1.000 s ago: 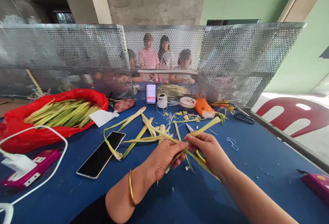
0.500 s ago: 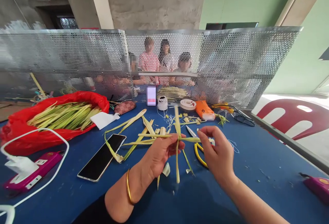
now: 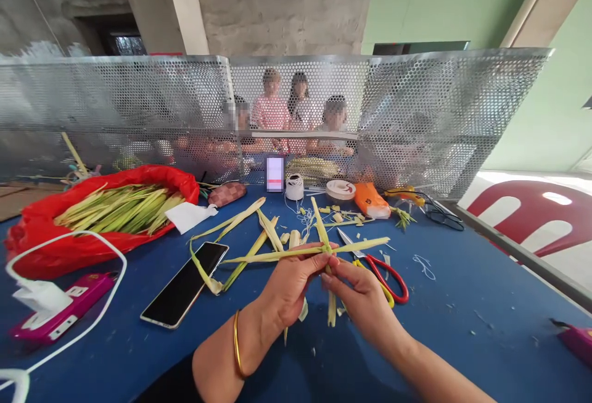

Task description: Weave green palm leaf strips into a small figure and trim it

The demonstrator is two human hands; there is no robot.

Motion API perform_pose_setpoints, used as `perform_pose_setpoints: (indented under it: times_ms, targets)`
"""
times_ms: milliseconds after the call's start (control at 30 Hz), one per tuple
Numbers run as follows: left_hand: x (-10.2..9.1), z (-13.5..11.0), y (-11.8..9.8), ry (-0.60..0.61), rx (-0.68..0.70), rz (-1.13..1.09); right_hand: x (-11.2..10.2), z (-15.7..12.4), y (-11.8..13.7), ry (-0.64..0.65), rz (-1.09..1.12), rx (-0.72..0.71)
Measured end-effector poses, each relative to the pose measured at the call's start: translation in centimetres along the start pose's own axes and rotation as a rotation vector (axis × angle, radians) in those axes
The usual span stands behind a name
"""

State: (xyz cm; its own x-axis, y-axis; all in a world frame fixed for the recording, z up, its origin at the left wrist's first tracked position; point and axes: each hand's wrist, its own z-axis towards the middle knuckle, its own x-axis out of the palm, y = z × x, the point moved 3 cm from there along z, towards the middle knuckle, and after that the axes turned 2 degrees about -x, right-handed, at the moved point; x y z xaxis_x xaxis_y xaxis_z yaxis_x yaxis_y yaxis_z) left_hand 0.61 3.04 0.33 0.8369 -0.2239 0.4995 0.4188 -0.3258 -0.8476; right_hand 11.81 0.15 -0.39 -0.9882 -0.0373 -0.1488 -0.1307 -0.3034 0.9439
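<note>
We see two pale green leaf strips crossed like a plus sign. They are held just above the blue table, in the middle of the view and close to us. The crosswise strip has its long axis running left to right, with its right end rising a little. The upright strip crosses it at close to a right angle. Its far end points away from us toward the perforated metal screen, leaning slightly left, and its near end hangs down between the hands.

The left hand, with a gold bangle on the wrist, has its fingers pinched shut on the crosswise strip at the crossing. The right hand meets it there, fingers closed on the upright strip just below the crossing.

Just beyond the right hand, scissors with red and yellow handles lie flat on the table, blades pointing away and to the left. Loose strips lie scattered beyond the left hand, beside a dark phone.

At the far left, an open red bag holds a bundle of green leaves lying lengthwise. In front of it, a pink power strip carries a white plug. Along the screen stand a spool of thread, a tape roll and an orange packet. Behind the screen sit people, blurred.
</note>
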Motion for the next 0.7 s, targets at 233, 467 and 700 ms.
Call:
perform_pose_setpoints:
  times_ms: [233,467,700]
  targets:
    - [-0.1,0.2,-0.1,-0.034,-0.037,-0.059,-0.3,0.0,0.5,0.084,-0.270,-0.151]
    - [-0.8,0.5,-0.9,-0.021,0.048,-0.007,-1.5,-0.4,2.2,-0.057,-0.697,-0.427]
    - [-0.8,0.3,-0.9,-0.005,-0.045,0.039,-2.9,1.1,1.6,-0.074,-0.921,-0.495]
